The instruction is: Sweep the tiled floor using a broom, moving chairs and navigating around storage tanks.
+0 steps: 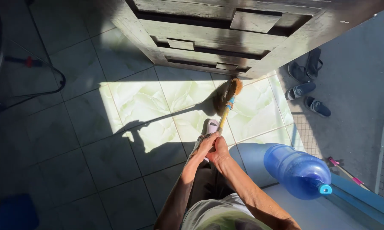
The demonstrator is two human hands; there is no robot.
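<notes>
2 hands, left hand point(205, 142) and right hand point(219, 152), grip the broom point(229, 99); swinging wide, it might bump the door point(226, 38).

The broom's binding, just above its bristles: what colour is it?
Light blue, on the broom; the head view shows it in sunlight.

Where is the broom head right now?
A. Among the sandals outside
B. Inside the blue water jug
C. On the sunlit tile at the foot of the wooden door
C: both hands, left hand and right hand, grip the broom, whose bristles rest on the sunlit floor tile beside the wooden door.
</notes>
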